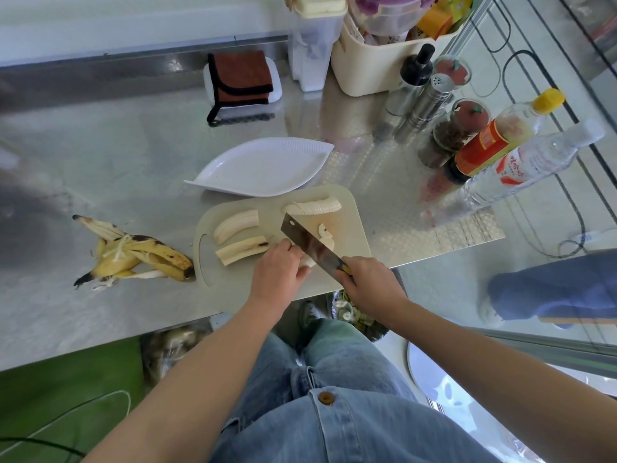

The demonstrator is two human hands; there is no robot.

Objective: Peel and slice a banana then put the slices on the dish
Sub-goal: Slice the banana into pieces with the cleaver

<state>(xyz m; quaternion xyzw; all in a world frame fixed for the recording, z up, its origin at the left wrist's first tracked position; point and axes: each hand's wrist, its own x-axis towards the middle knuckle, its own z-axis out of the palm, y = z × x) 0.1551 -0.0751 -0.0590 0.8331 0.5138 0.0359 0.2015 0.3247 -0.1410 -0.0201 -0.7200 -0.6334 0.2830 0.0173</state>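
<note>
A pale cutting board lies at the counter's front edge. On it are two lengthwise banana halves, a sliced row of banana at the far side, and a few loose slices. My right hand grips the handle of a cleaver, whose blade lies across a banana piece. My left hand holds that piece down with curled fingers. A white leaf-shaped dish sits just behind the board, with nothing in it.
A banana peel lies left of the board. Bottles, shakers and spice jars crowd the right side. A cream bin, a clear container and a folded brown cloth stand at the back. A person's leg is at the right.
</note>
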